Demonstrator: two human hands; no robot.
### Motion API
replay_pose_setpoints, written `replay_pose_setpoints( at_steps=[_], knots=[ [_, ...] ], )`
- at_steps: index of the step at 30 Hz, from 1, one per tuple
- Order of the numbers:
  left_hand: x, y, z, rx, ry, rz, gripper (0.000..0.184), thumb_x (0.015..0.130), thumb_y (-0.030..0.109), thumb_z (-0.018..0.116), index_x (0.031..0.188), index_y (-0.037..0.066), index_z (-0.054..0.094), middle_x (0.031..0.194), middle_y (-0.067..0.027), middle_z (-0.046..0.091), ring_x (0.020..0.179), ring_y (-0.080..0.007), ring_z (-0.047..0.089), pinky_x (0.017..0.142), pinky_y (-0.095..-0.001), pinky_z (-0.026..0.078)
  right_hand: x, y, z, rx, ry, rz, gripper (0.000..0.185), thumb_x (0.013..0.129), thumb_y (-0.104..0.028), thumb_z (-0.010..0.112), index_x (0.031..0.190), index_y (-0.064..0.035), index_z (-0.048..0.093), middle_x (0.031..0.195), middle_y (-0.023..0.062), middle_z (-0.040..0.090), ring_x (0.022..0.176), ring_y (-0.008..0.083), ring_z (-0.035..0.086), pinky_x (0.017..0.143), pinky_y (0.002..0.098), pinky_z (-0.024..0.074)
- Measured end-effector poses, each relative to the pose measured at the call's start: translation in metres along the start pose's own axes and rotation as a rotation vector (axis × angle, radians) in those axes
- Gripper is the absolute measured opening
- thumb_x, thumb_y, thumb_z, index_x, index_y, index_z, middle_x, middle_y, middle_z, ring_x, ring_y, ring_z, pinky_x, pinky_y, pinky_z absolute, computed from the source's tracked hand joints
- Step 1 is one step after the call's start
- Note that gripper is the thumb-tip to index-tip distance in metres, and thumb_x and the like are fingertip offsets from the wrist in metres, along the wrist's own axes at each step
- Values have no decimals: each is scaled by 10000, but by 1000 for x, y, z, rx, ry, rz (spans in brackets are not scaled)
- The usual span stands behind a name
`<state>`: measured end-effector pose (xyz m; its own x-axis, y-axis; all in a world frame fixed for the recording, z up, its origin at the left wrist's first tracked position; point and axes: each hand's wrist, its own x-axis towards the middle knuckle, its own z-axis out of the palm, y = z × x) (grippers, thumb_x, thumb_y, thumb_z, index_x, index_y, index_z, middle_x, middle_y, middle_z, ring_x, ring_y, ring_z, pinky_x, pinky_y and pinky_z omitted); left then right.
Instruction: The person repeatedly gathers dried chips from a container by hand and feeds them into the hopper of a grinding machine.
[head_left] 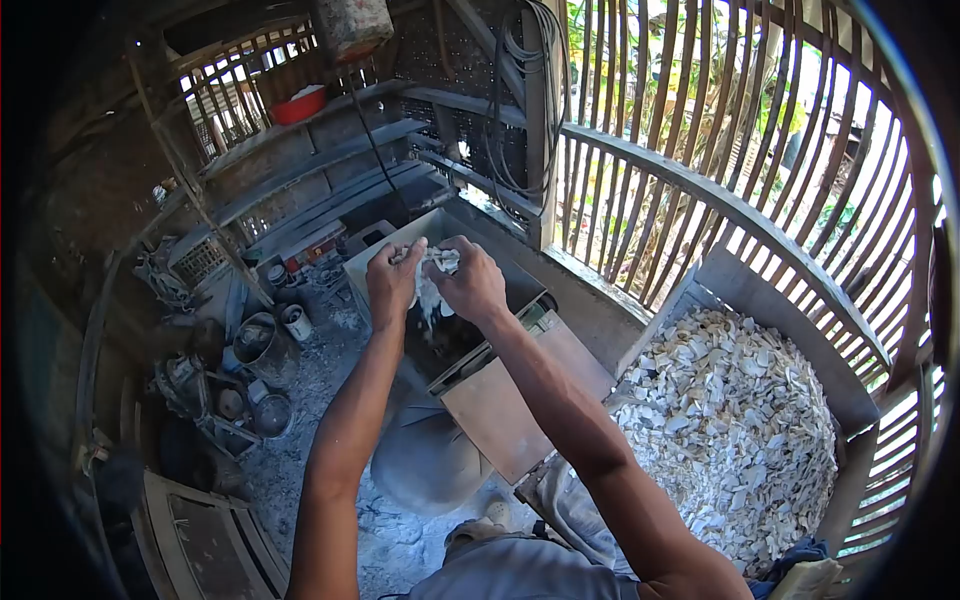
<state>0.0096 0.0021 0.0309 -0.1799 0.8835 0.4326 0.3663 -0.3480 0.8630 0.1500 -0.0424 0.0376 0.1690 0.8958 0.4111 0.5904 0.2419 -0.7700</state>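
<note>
Both of my hands are raised close together over an open box (515, 270) with a dark inside. My left hand (392, 283) is curled around pale, flat pieces. My right hand (468, 280) has its fingers bent around more of the same pale pieces (441, 262), which show between the two hands. Below them, some whitish bits (430, 300) are blurred above the dark opening. A flat board (530, 395) lies at the near right side of the box.
A large heap of pale chips (730, 430) fills a wooden bin at the right, beside the slatted wall (720, 190). Buckets (255, 340) and cans stand on the dusty floor at the left. A red basin (299, 106) sits on a ledge at the back.
</note>
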Motion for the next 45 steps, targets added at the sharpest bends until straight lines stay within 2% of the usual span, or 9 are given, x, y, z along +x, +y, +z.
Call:
replay_pose_setpoints(
  at_steps=[6, 15, 23, 26, 30, 33, 39, 42, 45],
  knots=[
    [-3, 8, 0, -65, -26, -113, 329, 808, 282, 818, 919, 0, 689, 842, -105, 695, 783, -185, 655, 728, -348, 510, 2, 0, -1, -36, -27, 40, 396, 800, -342, 755, 1113, -128, 639, 1070, 158, 652, 1003, 373, 662, 836, 477, 531],
    [0, -7, 1, -156, -50, -58, 237, 750, -7, 681, 982, 30, 661, 921, -77, 681, 852, -158, 638, 786, -305, 502, 1, 8, 3, 33, -1, -78, 388, 727, -150, 736, 1099, -122, 634, 1070, 159, 646, 1018, 382, 649, 851, 477, 526],
    [4, -14, 2, -105, -49, -62, 176, 784, 68, 700, 943, 29, 637, 858, -75, 667, 776, -167, 636, 705, -318, 502, 0, -3, 2, -95, -41, 15, 385, 746, -208, 751, 1101, -130, 628, 1061, 135, 680, 1034, 355, 659, 855, 465, 519],
    [6, -15, 1, -16, -44, -82, 167, 793, 84, 711, 929, 30, 631, 846, -81, 664, 767, -174, 638, 702, -325, 501, -2, -2, 4, -82, -4, -48, 369, 750, -201, 714, 1091, -113, 604, 1005, 161, 662, 929, 403, 673, 781, 506, 533],
    [4, -13, -2, 65, -27, -14, 174, 820, 97, 729, 917, 37, 598, 852, -51, 644, 738, -136, 597, 655, -304, 488, -2, -3, 5, -50, 1, -82, 352, 750, -175, 711, 1076, -108, 596, 1008, 170, 658, 949, 409, 667, 787, 507, 529],
    [4, -17, -1, -112, -40, -19, 139, 860, 94, 692, 932, 34, 590, 881, -70, 657, 779, -146, 624, 692, -312, 510, -2, 1, 6, -26, -16, -116, 350, 747, -159, 715, 1071, -106, 594, 1013, 175, 657, 964, 413, 662, 794, 507, 527],
    [3, -17, 1, 30, 16, 21, 75, 886, 69, 606, 953, 35, 595, 902, -134, 690, 818, -229, 685, 711, -372, 535, -2, 1, 8, -44, -34, -110, 362, 746, -172, 724, 1078, -101, 597, 1023, 172, 662, 967, 407, 665, 805, 505, 529],
    [-7, 5, -3, -65, -45, -174, 109, 883, 108, 615, 969, 42, 603, 923, -154, 694, 852, -288, 693, 761, -403, 529, -5, -4, 6, -94, -31, -89, 357, 754, -190, 721, 1076, -97, 600, 1024, 169, 665, 965, 399, 669, 808, 503, 531],
    [2, -26, 2, 89, -37, -12, 137, 872, 139, 632, 978, 54, 610, 946, -166, 694, 875, -340, 687, 796, -426, 516, -5, -6, 5, -112, -43, -74, 358, 760, -201, 718, 1083, -98, 601, 1030, 168, 667, 965, 395, 671, 811, 499, 532]
  ],
)
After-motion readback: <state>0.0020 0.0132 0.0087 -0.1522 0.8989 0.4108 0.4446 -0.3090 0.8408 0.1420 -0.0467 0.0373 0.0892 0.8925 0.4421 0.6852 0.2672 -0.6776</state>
